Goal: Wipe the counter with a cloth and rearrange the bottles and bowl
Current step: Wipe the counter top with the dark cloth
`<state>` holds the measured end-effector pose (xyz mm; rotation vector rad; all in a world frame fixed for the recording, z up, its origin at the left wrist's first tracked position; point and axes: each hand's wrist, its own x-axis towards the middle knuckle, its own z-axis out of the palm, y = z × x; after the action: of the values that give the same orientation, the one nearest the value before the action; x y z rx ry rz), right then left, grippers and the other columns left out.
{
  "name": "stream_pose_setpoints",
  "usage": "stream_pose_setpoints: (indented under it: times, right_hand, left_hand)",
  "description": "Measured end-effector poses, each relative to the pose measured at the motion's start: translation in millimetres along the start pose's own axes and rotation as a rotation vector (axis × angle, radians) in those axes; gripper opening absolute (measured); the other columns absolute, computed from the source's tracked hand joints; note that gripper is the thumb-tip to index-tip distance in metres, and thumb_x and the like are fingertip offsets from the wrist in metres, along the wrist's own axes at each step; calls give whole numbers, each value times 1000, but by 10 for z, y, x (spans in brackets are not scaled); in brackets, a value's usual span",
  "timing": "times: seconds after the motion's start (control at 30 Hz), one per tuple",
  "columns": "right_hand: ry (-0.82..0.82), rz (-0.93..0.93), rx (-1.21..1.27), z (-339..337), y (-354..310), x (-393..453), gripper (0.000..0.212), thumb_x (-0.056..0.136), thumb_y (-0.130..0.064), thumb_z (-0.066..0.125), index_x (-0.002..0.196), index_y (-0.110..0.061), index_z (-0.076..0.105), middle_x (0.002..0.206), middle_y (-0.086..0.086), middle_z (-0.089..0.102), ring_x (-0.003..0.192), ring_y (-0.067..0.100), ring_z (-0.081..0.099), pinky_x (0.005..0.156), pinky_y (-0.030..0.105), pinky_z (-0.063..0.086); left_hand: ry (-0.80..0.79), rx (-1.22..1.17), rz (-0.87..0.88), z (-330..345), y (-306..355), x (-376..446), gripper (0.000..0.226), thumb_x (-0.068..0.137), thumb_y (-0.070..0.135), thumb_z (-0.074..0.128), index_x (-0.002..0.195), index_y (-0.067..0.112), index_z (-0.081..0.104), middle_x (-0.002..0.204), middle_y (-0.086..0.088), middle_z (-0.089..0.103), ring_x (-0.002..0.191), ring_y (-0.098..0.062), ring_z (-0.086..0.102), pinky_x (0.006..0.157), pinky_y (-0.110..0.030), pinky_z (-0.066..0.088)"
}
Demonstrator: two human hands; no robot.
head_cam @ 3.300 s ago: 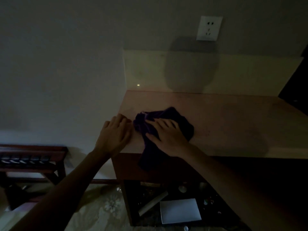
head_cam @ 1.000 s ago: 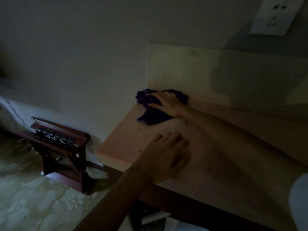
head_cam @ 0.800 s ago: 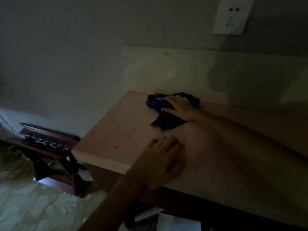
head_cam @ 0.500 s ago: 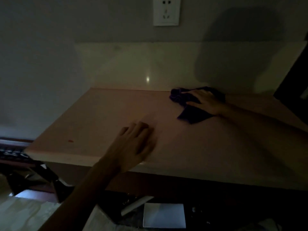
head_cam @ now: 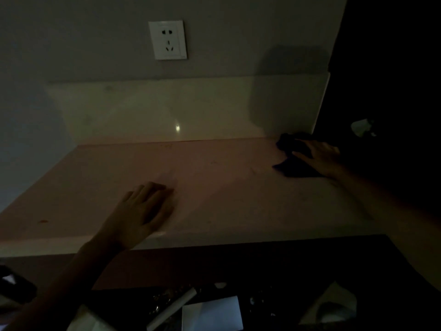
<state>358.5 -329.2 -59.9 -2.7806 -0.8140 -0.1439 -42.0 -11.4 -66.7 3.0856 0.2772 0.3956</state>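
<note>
Across the dim room runs a grey painted wall [head_cam: 95, 39], the biggest surface in view, with a pale cream backsplash panel [head_cam: 167, 108] standing along its foot. Below that lies the flat pinkish-beige stone counter [head_cam: 226, 187], stretching from the left edge of the head view to a dark, unlit area on the right. Its thick front lip [head_cam: 214, 240] catches a little light, and a small reddish spot [head_cam: 43, 221] marks the surface near the front left.

Under the counter is a dark open shelf [head_cam: 274, 295] holding a white rectangular sheet or box [head_cam: 212, 312] and a pale rod-like tube [head_cam: 173, 308] lying tilted beside it; the rest of the clutter there is too dark to tell.

On the wall above the backsplash sits a white plastic five-hole wall socket [head_cam: 167, 39].

The left hand [head_cam: 140, 216] lies palm down near the counter's front edge, fingers extended and relaxed, gripping nothing. The right hand [head_cam: 318, 157] is at the far right rear corner, fingers stretched flat, pressing on a dark purple crumpled cloth [head_cam: 294, 163]. The cloth lies on the counter close against the backsplash, part bunched ahead of the fingertips and part spread out under the palm. A small bright glint [head_cam: 177, 127] shines on the backsplash near its base.
</note>
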Motion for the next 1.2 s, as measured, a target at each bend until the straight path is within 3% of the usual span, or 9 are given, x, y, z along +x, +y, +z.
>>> stream_pose_setpoints:
  times: [0.17, 0.3, 0.47, 0.57, 0.77, 0.83, 0.97, 1.2]
  right_hand:
    - [-14, -3, -3, 66, -116, -193, 58, 93, -65, 27, 146, -42, 26, 159, -5, 22, 143, 29, 26, 115, 43, 20]
    - [-39, -63, 7, 144, -332, -274, 55, 94, -62, 29, 144, -38, 30, 156, -2, 29, 142, 28, 28, 115, 44, 22]
    - [-92, -185, 20, 299, -847, -165, 68, 83, -79, 15, 142, -47, 27, 154, -6, 31, 141, 28, 32, 114, 48, 25]
    - [-116, -329, 34, 418, -1493, -58, 81, 75, -83, 6, 145, -46, 23, 154, -7, 30, 142, 26, 28, 115, 45, 20]
    - [-177, -725, 66, 716, -3260, 210, 55, 98, -58, 26, 149, -39, 23, 154, -9, 29, 143, 19, 23, 116, 40, 11]
    - [-198, -822, 72, 834, -3760, 301, 56, 98, -58, 25, 149, -36, 23, 156, -7, 28, 144, 21, 22, 116, 40, 11]
    - [-241, -1019, 65, 1086, -4768, 451, 62, 96, -62, 24, 149, -29, 24, 157, -3, 25, 144, 24, 21, 117, 43, 12]
    - [-310, -1202, 68, 1321, -5911, 691, 64, 92, -70, 24, 147, -39, 24, 158, -4, 27, 146, 27, 20, 115, 46, 14]
  left_hand:
    - [-80, 48, 80, -162, -299, -122, 58, 94, 64, 23, 142, 36, 42, 140, 11, 44, 121, -11, 52, 89, -33, 42]
    - [-110, 61, 50, -226, -658, -227, 57, 93, 66, 24, 146, 44, 32, 144, 15, 38, 124, -8, 50, 90, -32, 40]
    - [-122, 47, 65, -197, -799, -252, 58, 94, 65, 28, 149, 47, 24, 151, 17, 29, 134, -5, 40, 98, -35, 39]
    - [-120, 55, 72, -188, -796, -248, 59, 95, 64, 29, 150, 42, 25, 151, 11, 33, 137, -10, 39, 101, -37, 39]
    - [-79, 80, 54, -171, -795, -289, 57, 98, 57, 31, 148, 31, 35, 147, 2, 41, 130, -18, 46, 99, -37, 39]
    - [-70, 80, 68, -175, -760, -269, 53, 99, 52, 35, 144, 27, 42, 142, 0, 45, 122, -20, 49, 97, -37, 39]
    - [-47, 61, 55, -162, -753, -265, 50, 99, 49, 39, 145, 28, 42, 145, 0, 42, 127, -19, 47, 101, -39, 37]
    - [-44, 74, 49, -133, -798, -266, 47, 100, 43, 41, 145, 29, 43, 149, 1, 39, 129, -19, 45, 102, -40, 36]
